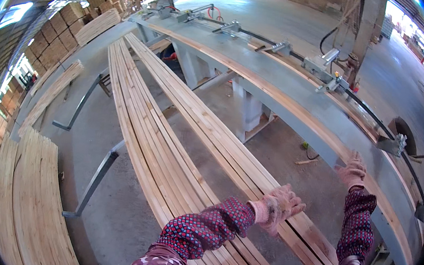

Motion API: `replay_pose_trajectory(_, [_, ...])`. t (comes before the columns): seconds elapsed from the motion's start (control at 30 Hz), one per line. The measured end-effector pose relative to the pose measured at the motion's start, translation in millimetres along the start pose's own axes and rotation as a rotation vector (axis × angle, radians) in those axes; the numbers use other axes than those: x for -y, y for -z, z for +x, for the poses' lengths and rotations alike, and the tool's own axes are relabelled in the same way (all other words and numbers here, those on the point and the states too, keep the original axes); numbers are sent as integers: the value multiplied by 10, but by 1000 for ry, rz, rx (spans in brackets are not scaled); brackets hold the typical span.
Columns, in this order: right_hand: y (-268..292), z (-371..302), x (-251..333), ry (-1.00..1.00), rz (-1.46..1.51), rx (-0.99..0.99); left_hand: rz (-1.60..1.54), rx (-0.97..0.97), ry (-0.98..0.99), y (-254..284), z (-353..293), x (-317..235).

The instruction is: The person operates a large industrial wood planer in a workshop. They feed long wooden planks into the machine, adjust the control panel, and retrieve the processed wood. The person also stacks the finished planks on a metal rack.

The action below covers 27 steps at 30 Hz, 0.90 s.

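My left hand (277, 208), in a pinkish work glove, is over the narrower bundle of long wooden strips (212, 127). Its fingers point right and are slightly apart; whether it rests on the wood I cannot tell. My right hand (352, 172), gloved alike, reaches to a long wooden strip (296, 124) along the near edge of a grey metal bench (324, 111). Its fingers are stretched out over the strip, not wrapped around it. A wider bundle of pale strips (153, 141) passes beneath my left forearm.
Metal clamps with cylinders (279, 47) line the bench's far side, joined by a black hose (375, 120). Angled metal arms (92, 184) stick out left of the bundles. Planks (39, 207) are stacked at the lower left. A post (364, 34) stands behind the bench.
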State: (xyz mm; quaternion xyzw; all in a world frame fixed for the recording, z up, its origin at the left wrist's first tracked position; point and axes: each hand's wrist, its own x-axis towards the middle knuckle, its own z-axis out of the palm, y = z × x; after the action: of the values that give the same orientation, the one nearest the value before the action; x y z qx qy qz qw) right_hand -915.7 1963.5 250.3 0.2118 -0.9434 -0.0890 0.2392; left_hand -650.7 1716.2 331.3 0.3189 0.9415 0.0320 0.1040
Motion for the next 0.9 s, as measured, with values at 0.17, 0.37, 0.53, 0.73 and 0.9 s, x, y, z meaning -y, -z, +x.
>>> replay_pose_trajectory(0.17, [-95, 350, 207, -169, -294, 399, 20, 103, 8, 67, 3, 4])
replay_pose_trajectory(0.37, [420, -270, 332, 293, 191, 594, 82, -49, 36, -405, 20, 61])
replay_pose_trajectory(0.53, [1196, -1146, 629, 101, 1269, 1227, 113, 50, 52, -118, -29, -107])
replay_pose_trajectory(0.73, [1502, -1139, 810, 158, 1080, 1092, 67, 98, 61, 62, -157, -152])
replay_pose_trajectory(0.9, [1551, -1354, 883, 101, 602, 585, 100, 33, 66, 24, -132, -132])
